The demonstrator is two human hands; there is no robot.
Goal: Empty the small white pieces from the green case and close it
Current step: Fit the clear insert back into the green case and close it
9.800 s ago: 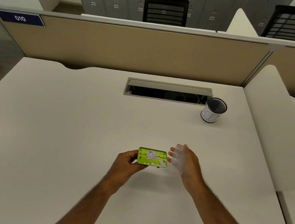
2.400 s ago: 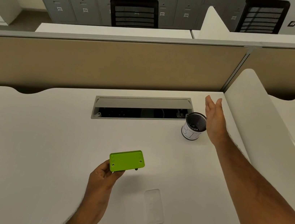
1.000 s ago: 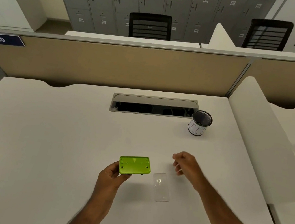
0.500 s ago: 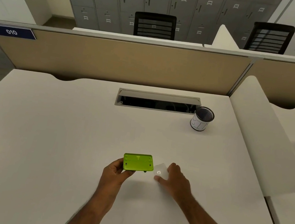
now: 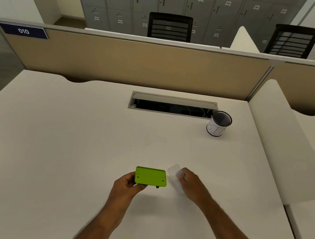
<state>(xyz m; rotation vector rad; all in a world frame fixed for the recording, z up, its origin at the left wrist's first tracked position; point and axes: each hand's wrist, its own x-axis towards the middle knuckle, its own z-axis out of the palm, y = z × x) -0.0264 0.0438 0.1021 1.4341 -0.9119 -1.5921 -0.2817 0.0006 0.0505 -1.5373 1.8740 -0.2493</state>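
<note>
Head view: the left hand (image 5: 126,186) pinches the flat bright-green plastic case (image 5: 150,176) above the white desk (image 5: 67,147); the right hand (image 5: 191,185) has its fingers closed on the clear plastic lid (image 5: 174,172) just beside it. Risk: the slick lid slips or seats crooked.

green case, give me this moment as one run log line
left hand: holds green case | right hand: grips clear lid beside case | case: not closed | mesh cup: far right
</note>
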